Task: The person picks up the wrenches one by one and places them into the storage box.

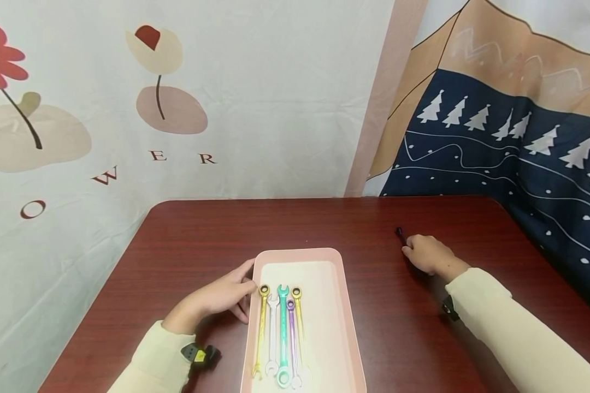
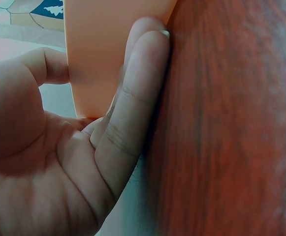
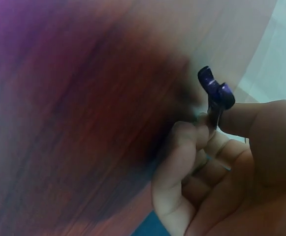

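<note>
My right hand [image 1: 428, 254] pinches a dark purple wrench [image 3: 216, 91] between thumb and fingers, low over the right part of the table. The wrench's forked open end points out past the fingertips; the rest is hidden by the hand. My left hand [image 1: 224, 295] lies against the left side of a pink tray [image 1: 345, 305], its thumb at the rim and its straight fingers along the outer wall. Inside the tray, side by side, lie a green wrench [image 1: 283, 333], a purple wrench [image 1: 291, 327], a silver wrench [image 1: 272, 333] and two yellow wrenches [image 1: 263, 327].
The dark red wooden table [image 1: 285, 224] carries the tray at its front middle. Behind it hangs a pale cloth [image 1: 275, 109] printed with flowers and letters. A dark blue cloth [image 1: 472, 147] with white trees hangs along the right side.
</note>
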### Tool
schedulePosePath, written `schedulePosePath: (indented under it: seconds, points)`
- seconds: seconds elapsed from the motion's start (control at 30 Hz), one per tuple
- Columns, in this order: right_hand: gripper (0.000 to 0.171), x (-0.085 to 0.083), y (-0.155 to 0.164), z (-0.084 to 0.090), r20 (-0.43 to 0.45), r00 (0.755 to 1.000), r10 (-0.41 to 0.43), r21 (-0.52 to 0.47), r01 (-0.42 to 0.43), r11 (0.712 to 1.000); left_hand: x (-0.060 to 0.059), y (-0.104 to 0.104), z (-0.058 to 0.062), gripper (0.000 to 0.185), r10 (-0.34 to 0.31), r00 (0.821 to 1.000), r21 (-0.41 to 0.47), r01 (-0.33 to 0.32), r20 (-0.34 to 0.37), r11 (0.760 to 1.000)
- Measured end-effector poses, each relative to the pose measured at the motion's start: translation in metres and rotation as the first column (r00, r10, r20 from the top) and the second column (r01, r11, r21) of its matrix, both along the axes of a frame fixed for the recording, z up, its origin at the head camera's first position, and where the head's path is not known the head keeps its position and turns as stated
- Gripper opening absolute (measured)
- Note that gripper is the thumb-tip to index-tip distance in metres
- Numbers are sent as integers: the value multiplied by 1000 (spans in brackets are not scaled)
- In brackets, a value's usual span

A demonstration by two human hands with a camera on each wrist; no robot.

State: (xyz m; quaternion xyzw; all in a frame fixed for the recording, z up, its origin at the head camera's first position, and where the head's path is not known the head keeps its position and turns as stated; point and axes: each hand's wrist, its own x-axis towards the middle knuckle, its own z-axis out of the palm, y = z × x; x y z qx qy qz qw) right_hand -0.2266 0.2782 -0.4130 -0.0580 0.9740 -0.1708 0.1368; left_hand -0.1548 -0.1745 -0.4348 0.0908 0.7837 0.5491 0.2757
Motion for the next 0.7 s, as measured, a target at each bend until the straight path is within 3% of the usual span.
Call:
schedulePosePath:
  seconds: [0.43, 0.7]
  points:
    - [31, 19, -21, 0, -167, 985, 43, -169, -71, 983, 0, 0, 0, 75, -5, 1000, 5, 5, 1, 1000]
    - [30, 34, -41, 5, -241, 968, 69, -215, -123, 969, -1, 0, -1, 74, -11, 1000, 0, 11, -8, 1000]
